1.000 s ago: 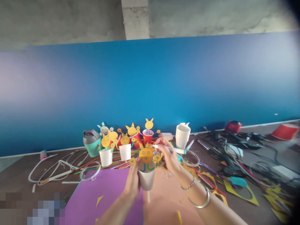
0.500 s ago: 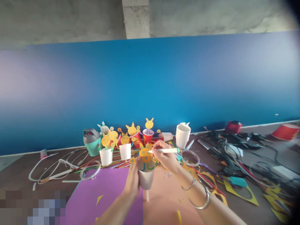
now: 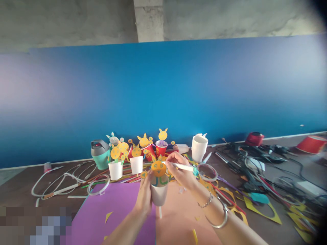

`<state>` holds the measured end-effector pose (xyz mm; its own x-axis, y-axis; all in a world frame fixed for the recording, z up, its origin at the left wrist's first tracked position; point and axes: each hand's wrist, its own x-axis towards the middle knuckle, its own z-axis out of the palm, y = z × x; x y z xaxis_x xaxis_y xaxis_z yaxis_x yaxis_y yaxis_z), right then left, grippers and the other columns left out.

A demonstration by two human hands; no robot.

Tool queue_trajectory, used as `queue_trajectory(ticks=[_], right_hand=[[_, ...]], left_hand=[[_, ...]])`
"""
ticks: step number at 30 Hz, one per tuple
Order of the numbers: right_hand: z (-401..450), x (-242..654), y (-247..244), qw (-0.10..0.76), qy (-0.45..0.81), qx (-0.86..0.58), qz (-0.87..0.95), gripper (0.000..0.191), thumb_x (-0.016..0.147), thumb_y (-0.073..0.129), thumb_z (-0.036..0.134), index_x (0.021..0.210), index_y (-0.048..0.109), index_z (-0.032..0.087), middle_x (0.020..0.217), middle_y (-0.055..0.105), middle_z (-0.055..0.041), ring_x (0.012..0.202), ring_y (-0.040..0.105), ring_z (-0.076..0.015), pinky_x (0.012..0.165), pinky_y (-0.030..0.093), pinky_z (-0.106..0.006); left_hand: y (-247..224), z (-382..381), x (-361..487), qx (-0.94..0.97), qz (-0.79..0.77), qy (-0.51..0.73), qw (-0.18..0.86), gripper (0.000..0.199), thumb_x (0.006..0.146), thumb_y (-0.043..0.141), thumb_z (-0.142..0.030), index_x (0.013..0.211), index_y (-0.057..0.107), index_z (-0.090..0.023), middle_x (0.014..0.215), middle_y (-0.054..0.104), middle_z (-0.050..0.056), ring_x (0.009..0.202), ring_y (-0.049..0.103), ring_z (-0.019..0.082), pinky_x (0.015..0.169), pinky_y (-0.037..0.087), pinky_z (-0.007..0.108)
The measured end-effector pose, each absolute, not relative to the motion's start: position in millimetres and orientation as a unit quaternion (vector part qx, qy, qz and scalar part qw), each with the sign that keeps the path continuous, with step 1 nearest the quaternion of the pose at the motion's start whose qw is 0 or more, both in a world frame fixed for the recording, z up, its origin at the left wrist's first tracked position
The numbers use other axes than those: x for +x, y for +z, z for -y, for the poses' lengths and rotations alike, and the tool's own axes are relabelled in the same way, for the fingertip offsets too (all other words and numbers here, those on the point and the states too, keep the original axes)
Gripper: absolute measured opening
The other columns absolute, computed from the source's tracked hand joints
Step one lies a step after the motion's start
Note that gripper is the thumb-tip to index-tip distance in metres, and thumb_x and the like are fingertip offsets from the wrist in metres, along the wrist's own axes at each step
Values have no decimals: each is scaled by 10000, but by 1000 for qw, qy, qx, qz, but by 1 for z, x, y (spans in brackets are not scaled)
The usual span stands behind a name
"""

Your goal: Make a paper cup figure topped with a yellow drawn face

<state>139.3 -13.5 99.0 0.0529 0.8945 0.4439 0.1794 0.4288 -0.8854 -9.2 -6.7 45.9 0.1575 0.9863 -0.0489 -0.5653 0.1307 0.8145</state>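
My left hand (image 3: 145,194) is closed round the left side of a white paper cup (image 3: 159,196), held up over coloured sheets. A straw (image 3: 160,212) sticks out beneath the cup. Above its rim rises an orange paper animal face (image 3: 158,168) with ears and drawn eyes, and green and blue stems run down into the cup. In my right hand (image 3: 180,170), fingers pinched, is a white marker pen (image 3: 186,167) with a green end. Its tip meets the right side of the face, near an eye. My left fingertips are partly hidden behind the face.
Purple (image 3: 114,207) and peach (image 3: 185,211) sheets lie below my hands. Behind stand similar cup figures, white (image 3: 115,170) and red (image 3: 161,148). A stack of white cups (image 3: 199,148) is at back right. Black glue guns, cables and yellow scraps (image 3: 265,207) crowd the right.
The rear end of the marker pen has dipped slightly, so it slants more. My left hand and the cup stay almost still.
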Motion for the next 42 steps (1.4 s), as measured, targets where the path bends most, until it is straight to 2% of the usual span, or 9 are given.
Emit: queue_trajectory(ticks=[7, 20, 29, 36, 42], right_hand=[[9, 143, 92, 552, 292, -439, 646, 113, 829, 590, 291, 775, 548, 202, 663, 581, 12, 569, 501, -117, 511, 378, -222], [9, 144, 93, 520, 253, -453, 678, 120, 834, 585, 275, 761, 536, 193, 623, 562, 26, 543, 489, -101, 493, 363, -206], [10, 142, 97, 519, 269, -454, 672, 114, 824, 580, 269, 755, 534, 191, 607, 558, 23, 536, 495, -105, 490, 368, -208], [9, 143, 95, 544, 277, -449, 653, 121, 830, 592, 281, 764, 539, 193, 593, 552, 30, 522, 481, -100, 475, 357, -203], [9, 145, 96, 548, 297, -430, 653, 117, 849, 581, 273, 771, 541, 195, 594, 560, 30, 519, 498, -98, 470, 363, -199]], left_hand=[[49, 8, -8, 310, -340, 581, 671, 444, 724, 742, -458, 1049, 695, -160, 1030, 736, 89, 1037, 646, 303, 915, 458, 387], [44, 5, -10, 325, -332, 573, 676, 402, 786, 692, -422, 1097, 682, -168, 1085, 724, 89, 1087, 620, 304, 944, 434, 394], [39, 3, -10, 328, -309, 576, 683, 409, 790, 699, -326, 1173, 644, -194, 1192, 687, 83, 1166, 584, 301, 972, 432, 385], [39, 4, -11, 319, -327, 577, 677, 392, 776, 716, -351, 1136, 670, -202, 1156, 706, 69, 1162, 591, 277, 960, 442, 346], [43, 4, -11, 330, -308, 572, 685, 415, 805, 683, -398, 1159, 665, -183, 1150, 707, 89, 1128, 614, 292, 960, 451, 377]])
